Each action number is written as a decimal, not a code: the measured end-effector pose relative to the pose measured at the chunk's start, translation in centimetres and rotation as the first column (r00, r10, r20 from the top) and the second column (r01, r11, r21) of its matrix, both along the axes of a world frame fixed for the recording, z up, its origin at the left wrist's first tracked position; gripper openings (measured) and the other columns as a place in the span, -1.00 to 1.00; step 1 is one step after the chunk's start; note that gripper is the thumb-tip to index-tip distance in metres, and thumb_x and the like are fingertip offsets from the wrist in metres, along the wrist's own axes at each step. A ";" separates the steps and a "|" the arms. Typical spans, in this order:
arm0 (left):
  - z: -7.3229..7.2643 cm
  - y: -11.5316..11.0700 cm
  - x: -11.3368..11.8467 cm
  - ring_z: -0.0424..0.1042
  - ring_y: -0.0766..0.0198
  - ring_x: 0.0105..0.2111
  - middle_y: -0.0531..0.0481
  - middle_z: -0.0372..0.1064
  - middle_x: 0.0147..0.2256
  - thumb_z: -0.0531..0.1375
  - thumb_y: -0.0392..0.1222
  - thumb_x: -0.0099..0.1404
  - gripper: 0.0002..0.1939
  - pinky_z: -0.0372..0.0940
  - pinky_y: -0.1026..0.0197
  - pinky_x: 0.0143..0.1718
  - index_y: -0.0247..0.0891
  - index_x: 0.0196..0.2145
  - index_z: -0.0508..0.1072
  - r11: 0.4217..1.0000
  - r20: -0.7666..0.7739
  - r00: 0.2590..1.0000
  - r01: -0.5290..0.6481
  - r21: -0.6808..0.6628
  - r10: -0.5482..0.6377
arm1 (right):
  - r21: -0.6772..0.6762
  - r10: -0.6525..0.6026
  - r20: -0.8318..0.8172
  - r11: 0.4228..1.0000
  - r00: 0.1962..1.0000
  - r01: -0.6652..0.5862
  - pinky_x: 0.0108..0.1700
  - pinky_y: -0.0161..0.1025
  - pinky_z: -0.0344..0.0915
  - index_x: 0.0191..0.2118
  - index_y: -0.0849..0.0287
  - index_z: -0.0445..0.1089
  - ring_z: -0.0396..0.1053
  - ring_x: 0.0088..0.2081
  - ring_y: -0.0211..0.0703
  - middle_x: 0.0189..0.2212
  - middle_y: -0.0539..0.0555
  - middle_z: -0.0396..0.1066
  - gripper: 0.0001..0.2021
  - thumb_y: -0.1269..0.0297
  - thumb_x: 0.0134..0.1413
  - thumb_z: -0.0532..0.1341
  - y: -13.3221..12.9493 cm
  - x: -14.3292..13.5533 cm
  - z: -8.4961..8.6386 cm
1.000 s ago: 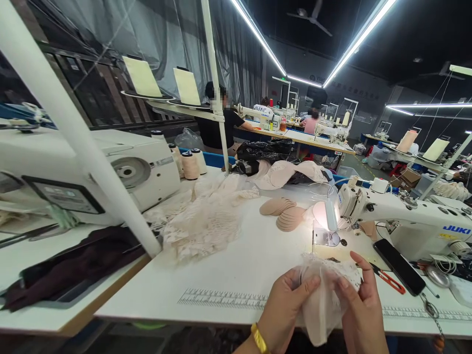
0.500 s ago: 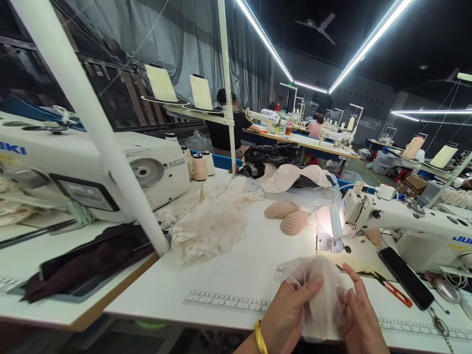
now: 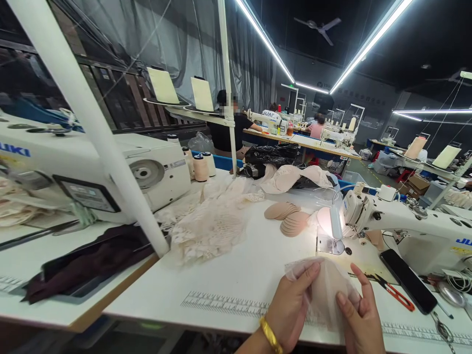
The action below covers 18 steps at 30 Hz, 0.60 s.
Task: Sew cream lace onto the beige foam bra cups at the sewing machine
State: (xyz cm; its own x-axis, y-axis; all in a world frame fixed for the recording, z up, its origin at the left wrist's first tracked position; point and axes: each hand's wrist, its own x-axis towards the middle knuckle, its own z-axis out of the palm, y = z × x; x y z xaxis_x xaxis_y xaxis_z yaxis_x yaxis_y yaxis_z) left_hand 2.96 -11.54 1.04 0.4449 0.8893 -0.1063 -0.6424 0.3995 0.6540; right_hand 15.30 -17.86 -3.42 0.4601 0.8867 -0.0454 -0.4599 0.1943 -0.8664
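Between my two hands, over the table's front edge, is a sheer off-white fabric piece (image 3: 326,290) with a beige layer showing through it. My left hand (image 3: 293,302), with a gold bracelet on the wrist, pinches its upper left part between thumb and fingers. On the other side my right hand (image 3: 359,312) grips the right edge, thumb in front and one finger raised. Just beyond the hands stands a white sewing machine (image 3: 398,216), its lamp lighting the needle plate (image 3: 329,244). Two fanned stacks of beige oval pads (image 3: 295,222) lie left of the needle.
Cream lace pieces (image 3: 210,221) are heaped at left centre. Orange-handled snips (image 3: 396,293) and a black phone (image 3: 407,280) lie right of my hands. A white post (image 3: 103,147) rises at left before another machine (image 3: 155,169). A person in black (image 3: 224,130) sits behind.
My left thumb has shifted up toward the top of the fabric. My right thumb has come to the front of its edge, and the fabric is spread flatter between my hands.
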 end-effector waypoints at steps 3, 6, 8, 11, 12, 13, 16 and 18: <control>0.0 0.0 0.1 0.51 -0.05 -0.01 -0.20 0.61 -0.16 0.52 0.00 0.09 -0.59 0.38 0.07 0.05 -0.33 -0.19 0.68 1.000 0.002 1.000 0.007 -0.008 -0.007 | 0.001 -0.004 0.009 1.000 1.000 0.004 -0.12 -0.03 0.51 0.40 0.00 0.00 0.60 -0.20 0.08 -0.17 0.15 0.63 0.04 0.06 -0.11 0.57 0.1 0.3 -0.2; 0.1 0.2 0.2 0.53 -0.03 -0.06 -0.18 0.61 -0.19 0.52 0.01 0.08 -0.59 0.39 0.08 0.02 -0.33 -0.21 0.67 1.000 -0.006 1.000 0.015 -0.009 -0.015 | 0.005 -0.008 0.012 1.000 1.000 0.008 -0.12 -0.05 0.50 0.40 -0.02 -0.01 0.60 -0.20 0.05 -0.16 0.14 0.63 0.03 0.06 -0.09 0.57 0.1 0.5 -0.4; 0.3 0.3 0.3 0.54 0.00 -0.10 -0.16 0.61 -0.22 0.52 0.02 0.08 -0.60 0.41 0.10 -0.03 -0.31 -0.24 0.65 0.999 0.000 0.999 0.043 -0.015 -0.043 | 0.001 -0.011 0.019 1.000 1.000 0.011 -0.10 -0.06 0.50 0.41 -0.02 -0.02 0.59 -0.21 0.03 -0.16 0.13 0.62 0.05 0.06 -0.10 0.57 0.1 0.6 -0.3; 0.3 0.5 0.8 0.56 0.04 -0.19 -0.14 0.60 -0.29 0.53 0.02 0.05 -0.60 0.42 0.13 -0.11 -0.32 -0.29 0.62 0.994 -0.006 0.995 0.102 -0.024 -0.102 | -0.019 -0.015 0.034 1.000 0.999 0.016 -0.10 -0.04 0.49 0.43 0.00 -0.04 0.59 -0.22 0.03 -0.15 0.14 0.61 0.09 0.04 -0.12 0.57 0.1 0.8 -0.1; 0.3 0.6 0.9 0.56 0.05 -0.22 -0.14 0.60 -0.32 0.54 0.01 0.03 -0.60 0.42 0.14 -0.13 -0.33 -0.31 0.60 0.993 -0.020 0.993 0.114 -0.028 -0.114 | -0.022 -0.010 0.038 1.000 0.999 0.011 -0.10 -0.03 0.49 0.44 0.00 -0.06 0.58 -0.22 0.04 -0.15 0.14 0.61 0.09 0.03 -0.11 0.57 0.1 0.8 -0.1; 0.3 0.7 1.1 0.56 0.06 -0.25 -0.14 0.59 -0.34 0.55 0.01 0.01 -0.59 0.42 0.15 -0.16 -0.34 -0.33 0.59 0.992 -0.036 0.992 0.121 -0.038 -0.122 | -0.020 0.004 0.040 1.000 0.999 -0.003 -0.10 -0.03 0.49 0.44 -0.01 -0.09 0.58 -0.21 0.04 -0.15 0.14 0.60 0.10 0.02 -0.09 0.56 0.1 0.9 -0.2; 0.2 1.2 1.4 0.55 0.08 -0.31 -0.14 0.58 -0.36 0.56 0.01 -0.02 -0.56 0.42 0.15 -0.21 -0.34 -0.33 0.57 0.987 -0.069 0.988 0.132 -0.093 -0.138 | 0.018 0.098 0.071 0.995 0.993 -0.100 -0.11 -0.05 0.46 0.47 -0.05 -0.19 0.55 -0.23 0.01 -0.21 0.08 0.58 0.17 0.00 -0.10 0.56 0.1 1.0 -0.9; 0.5 1.6 1.1 0.55 0.07 -0.31 -0.15 0.57 -0.36 0.55 0.04 0.00 -0.55 0.42 0.13 -0.23 -0.32 -0.29 0.57 0.983 -0.082 0.983 0.156 -0.093 -0.163 | 0.031 0.179 0.135 0.982 0.974 -0.185 -0.16 -0.10 0.43 0.49 -0.07 -0.27 0.51 -0.31 -0.05 -0.33 -0.02 0.53 0.23 -0.01 -0.11 0.56 -0.1 1.3 -1.7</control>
